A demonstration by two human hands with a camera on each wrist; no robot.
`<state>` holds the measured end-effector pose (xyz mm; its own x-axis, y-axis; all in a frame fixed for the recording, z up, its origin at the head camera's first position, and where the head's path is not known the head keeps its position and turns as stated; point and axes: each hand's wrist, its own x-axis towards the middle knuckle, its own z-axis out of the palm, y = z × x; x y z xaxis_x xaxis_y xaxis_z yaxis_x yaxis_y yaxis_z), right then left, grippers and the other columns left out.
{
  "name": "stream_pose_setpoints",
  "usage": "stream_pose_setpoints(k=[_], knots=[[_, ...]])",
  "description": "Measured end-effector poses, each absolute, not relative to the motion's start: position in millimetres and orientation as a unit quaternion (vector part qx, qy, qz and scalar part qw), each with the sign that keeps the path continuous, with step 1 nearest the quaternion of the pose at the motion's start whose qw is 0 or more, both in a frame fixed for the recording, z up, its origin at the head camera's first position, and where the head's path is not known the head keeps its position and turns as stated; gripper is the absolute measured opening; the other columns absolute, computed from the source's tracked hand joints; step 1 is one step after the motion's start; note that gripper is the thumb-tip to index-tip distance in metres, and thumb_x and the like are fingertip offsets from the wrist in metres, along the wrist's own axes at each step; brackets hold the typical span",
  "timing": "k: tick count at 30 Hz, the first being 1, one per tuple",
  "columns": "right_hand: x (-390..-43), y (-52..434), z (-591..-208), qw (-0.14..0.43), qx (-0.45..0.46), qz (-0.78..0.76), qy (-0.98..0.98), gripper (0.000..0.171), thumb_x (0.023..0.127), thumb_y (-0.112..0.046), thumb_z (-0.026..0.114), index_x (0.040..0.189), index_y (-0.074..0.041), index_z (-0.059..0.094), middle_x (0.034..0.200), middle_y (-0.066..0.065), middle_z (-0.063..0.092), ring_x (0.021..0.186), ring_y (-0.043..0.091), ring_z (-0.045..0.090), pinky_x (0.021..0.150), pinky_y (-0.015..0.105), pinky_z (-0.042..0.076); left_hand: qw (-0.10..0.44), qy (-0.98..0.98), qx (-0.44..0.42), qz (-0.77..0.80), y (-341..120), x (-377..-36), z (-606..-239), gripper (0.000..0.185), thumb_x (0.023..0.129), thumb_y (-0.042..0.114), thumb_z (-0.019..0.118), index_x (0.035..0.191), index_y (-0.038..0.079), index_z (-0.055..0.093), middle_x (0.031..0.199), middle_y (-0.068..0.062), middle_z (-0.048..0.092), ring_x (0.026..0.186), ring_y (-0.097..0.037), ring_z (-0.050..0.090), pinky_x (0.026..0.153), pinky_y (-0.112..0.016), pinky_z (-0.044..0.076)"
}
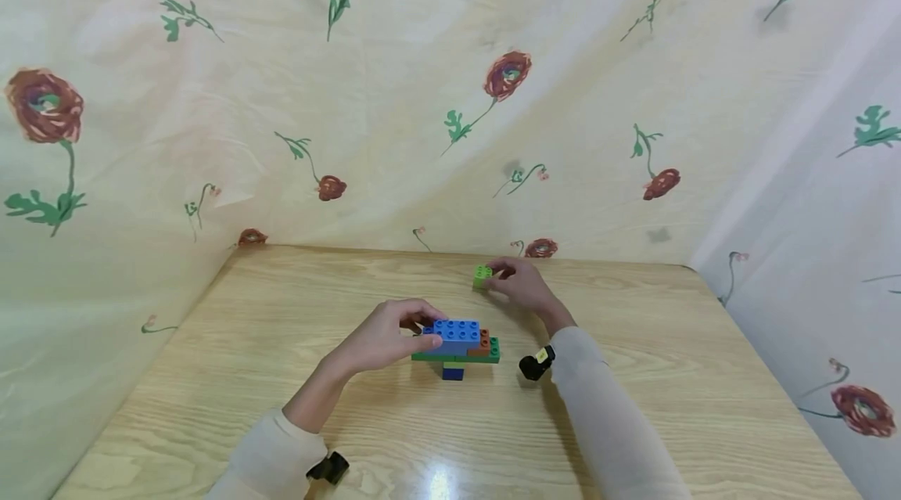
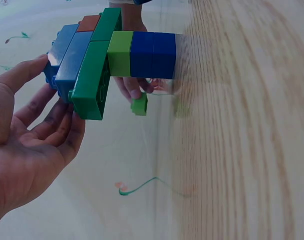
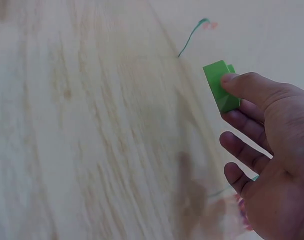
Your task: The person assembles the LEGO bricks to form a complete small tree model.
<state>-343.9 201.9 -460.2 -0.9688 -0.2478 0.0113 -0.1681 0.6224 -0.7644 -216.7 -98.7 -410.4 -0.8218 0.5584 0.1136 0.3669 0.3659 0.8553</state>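
Head view shows a wooden table (image 1: 281,375) hung about with flowered cloth (image 1: 422,93), and near its middle a small brick model (image 1: 457,342) with a blue brick on top, an orange-brown one beside it, a green plate beneath and a dark blue foot. The left hand (image 1: 387,337) rests its fingertips and thumb against the model's left end, fingers lightly curled around the blue brick. Farther back, the right hand (image 1: 517,285) pinches a small light green brick (image 1: 482,275) close to the table's far edge. The left wrist view adds what the head view hides: a lime brick between the green plate and the dark blue foot, with the left fingers (image 2: 51,120) spread and nearly straight along the model. The right wrist view shows the thumb (image 3: 247,85) pressed on the green brick, the other fingers behind it
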Motion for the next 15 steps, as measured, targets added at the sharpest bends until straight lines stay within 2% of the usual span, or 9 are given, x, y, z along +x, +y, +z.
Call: stream_pose_setpoints(k=[8, 12, 15], knots=[[-327.2, 197.7, -442.5, 0.02, -0.149, -0.411, 0.899, 0.038, 0.096, -0.033, 0.073, 0.128, -0.014, 0.069, 0.123, 0.008, 0.07, 0.113, 0.027, 0.061, 0.084, 0.035, 0.049, 0.102, 0.82, 0.281, 0.489, -100.0, -217.7, -410.9, 0.031, 0.097, 0.031, 0.074, 0.126, 0.02, 0.071, 0.119, 0.003, 0.072, 0.108, -0.015, 0.065, 0.096, -0.035, 0.052], [-314.8, 194.9, -432.7, 0.008, -0.175, -0.413, 0.893, 0.037, 0.096, -0.034, 0.073, 0.128, -0.015, 0.069, 0.124, 0.007, 0.071, 0.113, 0.026, 0.061, 0.088, 0.039, 0.05, 0.103, 0.82, 0.281, 0.488, -99.6, -217.7, -411.1, 0.031, 0.097, 0.031, 0.074, 0.126, 0.02, 0.071, 0.12, 0.003, 0.072, 0.108, -0.014, 0.066, 0.096, -0.032, 0.052], [-302.0, 193.3, -426.2, -0.003, -0.199, -0.415, 0.888, 0.036, 0.096, -0.031, 0.074, 0.127, -0.015, 0.07, 0.124, 0.007, 0.071, 0.111, 0.025, 0.062, 0.087, 0.039, 0.05, 0.102, 0.82, 0.284, 0.486, -98.8, -217.2, -410.4, 0.033, 0.097, 0.032, 0.073, 0.127, 0.019, 0.071, 0.12, 0.002, 0.072, 0.108, -0.014, 0.066, 0.095, -0.032, 0.053]])
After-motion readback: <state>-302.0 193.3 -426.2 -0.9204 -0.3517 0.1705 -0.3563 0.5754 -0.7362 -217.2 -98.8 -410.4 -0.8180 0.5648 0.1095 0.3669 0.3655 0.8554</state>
